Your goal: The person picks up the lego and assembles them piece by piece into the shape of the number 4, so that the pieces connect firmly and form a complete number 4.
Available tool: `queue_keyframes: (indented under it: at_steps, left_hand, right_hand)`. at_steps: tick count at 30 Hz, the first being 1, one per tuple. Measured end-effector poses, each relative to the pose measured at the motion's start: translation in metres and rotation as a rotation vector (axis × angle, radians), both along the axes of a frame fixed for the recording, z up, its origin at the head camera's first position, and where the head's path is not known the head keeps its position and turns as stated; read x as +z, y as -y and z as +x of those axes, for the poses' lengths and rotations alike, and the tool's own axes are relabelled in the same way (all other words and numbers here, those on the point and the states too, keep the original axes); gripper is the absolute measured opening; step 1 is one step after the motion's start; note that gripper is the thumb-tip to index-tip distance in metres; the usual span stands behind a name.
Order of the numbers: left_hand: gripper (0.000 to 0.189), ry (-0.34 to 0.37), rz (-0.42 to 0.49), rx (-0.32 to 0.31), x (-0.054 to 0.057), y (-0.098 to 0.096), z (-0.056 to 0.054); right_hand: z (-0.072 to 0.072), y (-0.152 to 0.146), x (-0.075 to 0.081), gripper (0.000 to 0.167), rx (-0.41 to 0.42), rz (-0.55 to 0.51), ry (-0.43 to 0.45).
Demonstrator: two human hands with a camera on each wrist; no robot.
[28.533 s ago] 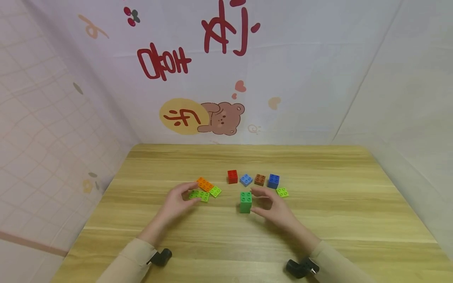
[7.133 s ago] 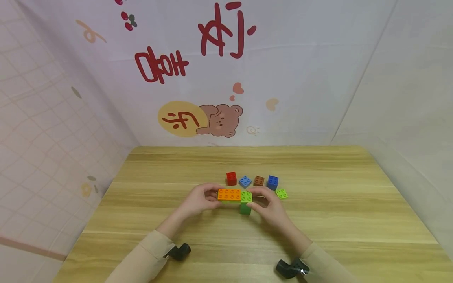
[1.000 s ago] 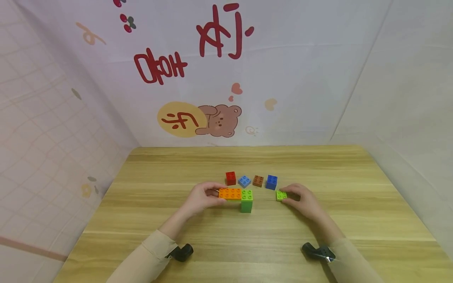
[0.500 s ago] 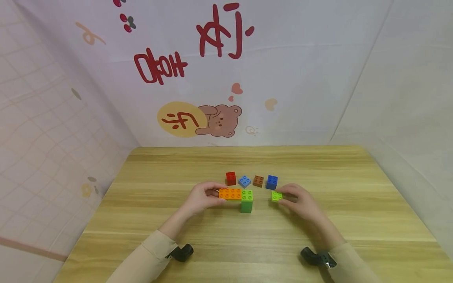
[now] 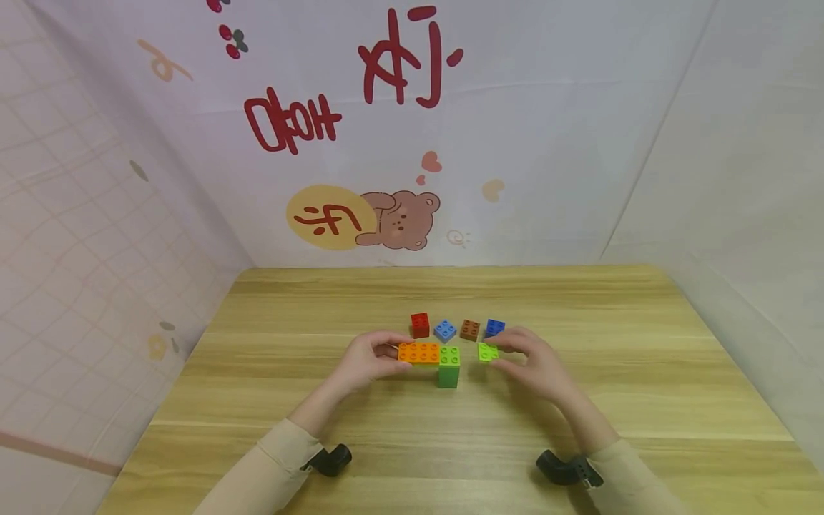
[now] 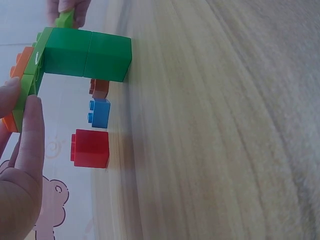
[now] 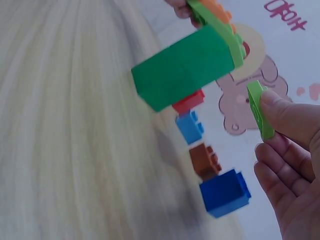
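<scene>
Green toy bricks (image 6: 87,54) stand stacked as a tower on the table. Lime toy plates (image 5: 449,355) cap it and extend left, with an orange toy plate (image 5: 418,352) on top of the overhang. My left hand (image 5: 372,361) pinches the overhang's left end; in the left wrist view its thumb and finger touch the orange and lime pieces. To the right of the tower, my right hand (image 5: 534,363) pinches a small square lime plate (image 7: 260,110) between thumb and fingers. That plate is raised off the table, apart from the tower.
Behind the tower, a red brick (image 5: 420,326), a light blue plate (image 5: 445,330), a brown piece (image 5: 470,330) and a dark blue brick (image 5: 494,327) stand in a row. The wooden table (image 5: 399,429) meets a cloth-covered wall (image 5: 547,143) at the back.
Over the last second my right hand has lifted the square lime plate and carried it left. My left hand stays. Much earlier, the orange and lime pieces lay loose at left; they now top the tower.
</scene>
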State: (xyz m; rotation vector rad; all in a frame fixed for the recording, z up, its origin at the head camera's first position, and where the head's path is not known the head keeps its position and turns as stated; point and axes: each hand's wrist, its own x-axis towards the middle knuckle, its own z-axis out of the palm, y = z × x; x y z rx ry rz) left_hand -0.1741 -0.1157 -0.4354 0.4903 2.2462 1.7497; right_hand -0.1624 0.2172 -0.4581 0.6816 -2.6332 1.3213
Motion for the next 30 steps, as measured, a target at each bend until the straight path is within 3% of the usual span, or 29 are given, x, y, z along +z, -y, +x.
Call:
queue_keyframes:
  at_steps: [5, 14, 30]
  left_hand:
    - [0.039, -0.003, -0.002, 0.002, 0.000, 0.000, 0.000]
    - [0.039, -0.012, 0.002, -0.001, 0.001, 0.000, 0.001]
    - [0.038, -0.017, -0.022, 0.003, 0.001, 0.000, 0.001]
  right_hand:
    - [0.000, 0.011, 0.007, 0.033, 0.026, -0.023, -0.041]
    - [0.003, 0.029, 0.020, 0.033, 0.051, -0.040, -0.036]
    - [0.004, 0.049, 0.023, 0.033, 0.093, -0.009, -0.031]
